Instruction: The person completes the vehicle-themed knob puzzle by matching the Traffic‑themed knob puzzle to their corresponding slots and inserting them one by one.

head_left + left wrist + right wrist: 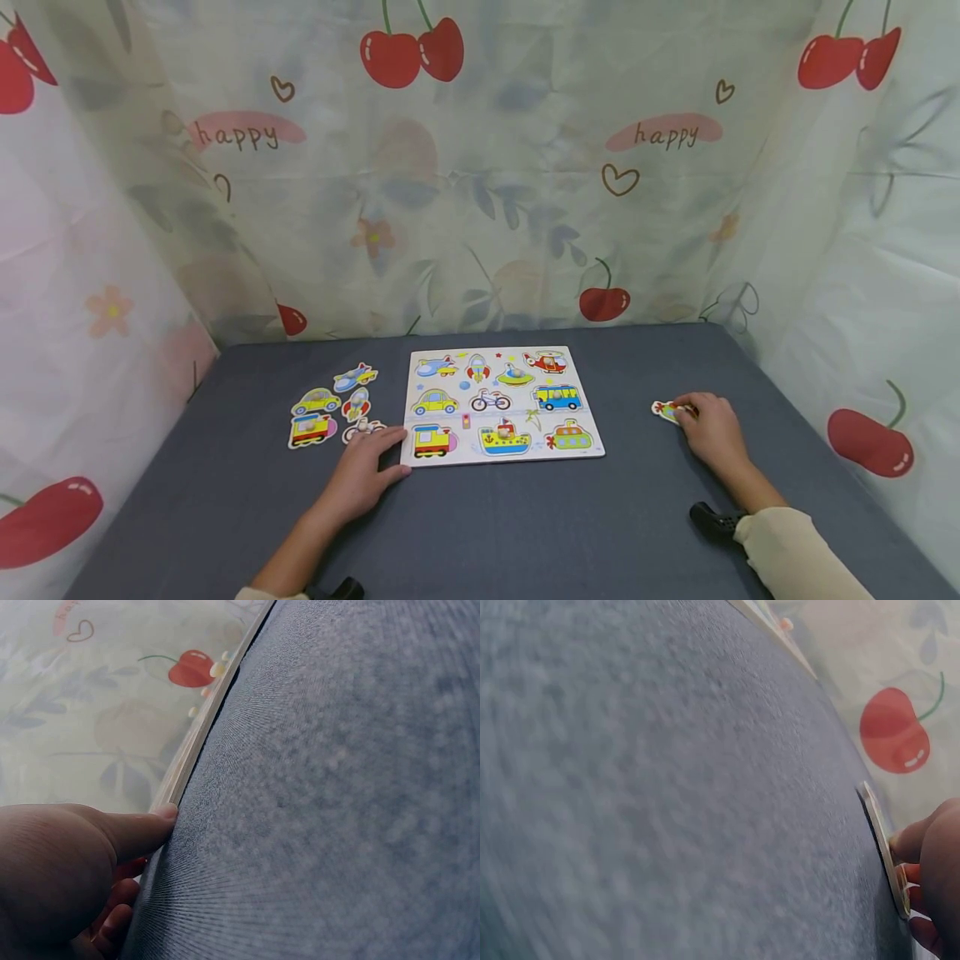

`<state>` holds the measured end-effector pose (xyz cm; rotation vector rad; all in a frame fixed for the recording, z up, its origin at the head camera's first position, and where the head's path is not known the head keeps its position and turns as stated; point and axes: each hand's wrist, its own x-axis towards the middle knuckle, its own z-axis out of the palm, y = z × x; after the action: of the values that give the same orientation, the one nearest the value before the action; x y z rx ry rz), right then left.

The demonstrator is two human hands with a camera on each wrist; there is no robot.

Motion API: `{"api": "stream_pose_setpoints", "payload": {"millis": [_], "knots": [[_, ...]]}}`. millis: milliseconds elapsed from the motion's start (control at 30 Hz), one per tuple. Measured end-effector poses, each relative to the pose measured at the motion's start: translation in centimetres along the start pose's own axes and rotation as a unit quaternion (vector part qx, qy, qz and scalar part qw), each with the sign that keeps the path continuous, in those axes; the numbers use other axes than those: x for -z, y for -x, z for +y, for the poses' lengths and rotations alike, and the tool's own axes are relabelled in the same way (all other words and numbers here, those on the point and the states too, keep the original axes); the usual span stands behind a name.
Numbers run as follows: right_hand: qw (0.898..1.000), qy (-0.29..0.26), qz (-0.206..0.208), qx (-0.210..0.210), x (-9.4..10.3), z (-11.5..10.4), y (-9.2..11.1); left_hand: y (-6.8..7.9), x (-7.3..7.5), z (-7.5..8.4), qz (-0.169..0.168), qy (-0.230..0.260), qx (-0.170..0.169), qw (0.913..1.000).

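Note:
A wooden puzzle board point(465, 407) with pictures of vehicles lies flat in the middle. My left hand point(365, 468) rests at its near left corner, thumb along the front edge and fingers at the left side. In the left wrist view, the thumb point(142, 831) touches the edge of the board point(196, 735). Off to the right, my right hand point(712, 427) pinches a submarine puzzle piece point(664, 410), its red propeller end showing and the rest under the fingers. The right wrist view shows this piece point(881, 836) edge-on, close over the cloth.
Several loose pieces lie left of the board: a plane point(354, 378), a car point(316, 402), a rocket point(356, 406), a train point(311, 430) and a bicycle partly behind my left hand point(356, 431). A grey cloth point(525, 533) covers the table. Printed curtains point(480, 208) enclose its back and sides.

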<state>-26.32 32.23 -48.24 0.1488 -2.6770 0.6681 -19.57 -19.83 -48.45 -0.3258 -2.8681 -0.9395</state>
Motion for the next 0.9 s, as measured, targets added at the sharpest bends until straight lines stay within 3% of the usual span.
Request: {"api": "stream_pose_setpoints", "payload": {"millis": [900], "knots": [[0.999,-0.044,0.006,0.020,-1.9,-3.5,0.3,0.0,0.0,0.1,0.005,-0.002,-0.008,1.0000]]}}
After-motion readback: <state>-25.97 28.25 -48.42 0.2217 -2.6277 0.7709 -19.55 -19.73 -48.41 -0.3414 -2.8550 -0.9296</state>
